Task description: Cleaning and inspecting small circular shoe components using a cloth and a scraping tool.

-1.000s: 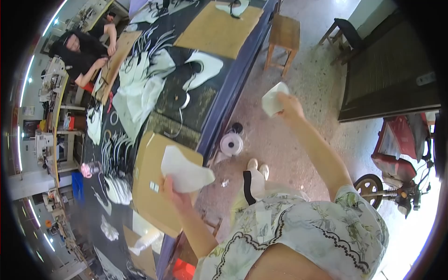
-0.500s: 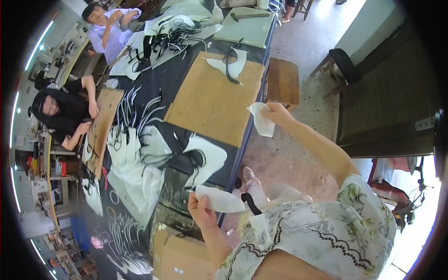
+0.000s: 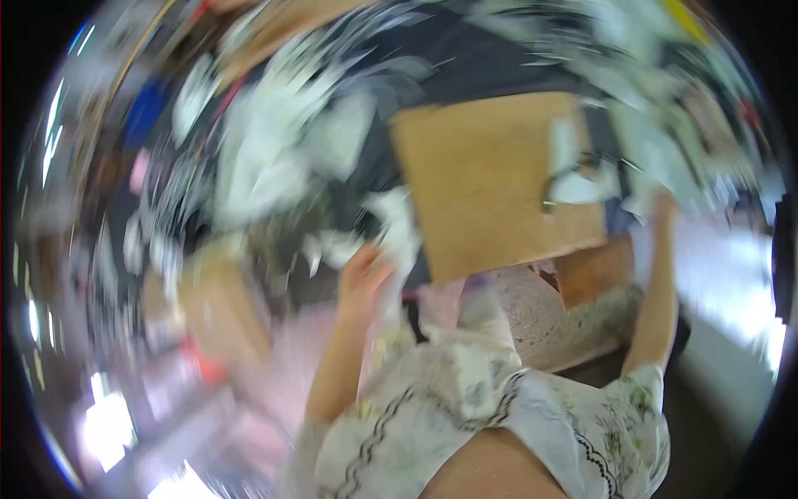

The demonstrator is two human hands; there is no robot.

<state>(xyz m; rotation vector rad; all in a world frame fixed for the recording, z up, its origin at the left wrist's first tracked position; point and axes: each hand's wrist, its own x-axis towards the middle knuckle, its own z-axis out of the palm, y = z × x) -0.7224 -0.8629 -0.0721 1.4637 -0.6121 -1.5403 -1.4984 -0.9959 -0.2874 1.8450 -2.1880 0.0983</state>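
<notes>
Everything is smeared by motion. My left hand [image 3: 364,279] is raised at the table's near edge, its fingers bent together around a limp white piece [image 3: 389,298] that hangs below it. A short black strap [image 3: 416,323] shows close by, in front of my clothing. My right hand [image 3: 663,209] is stretched out to the far right, beside the board's right end. Pale material lies next to it, but its fingers are too blurred to read. Between my hands, a tan board [image 3: 490,183] lies on the dark-covered table, with a white cut piece [image 3: 582,185] and a dark curved strip on it.
White sheets and strips [image 3: 274,158] are heaped on the table's left part. Another white piece [image 3: 401,220] lies beside the board's left edge. A cardboard box [image 3: 220,299] stands at the left, and a brown wooden stool [image 3: 594,270] is below the board.
The view has swung round to the right, so the board now lies ahead of me. My right hand has reached out over the table's right side. The co-workers are no longer distinguishable.
</notes>
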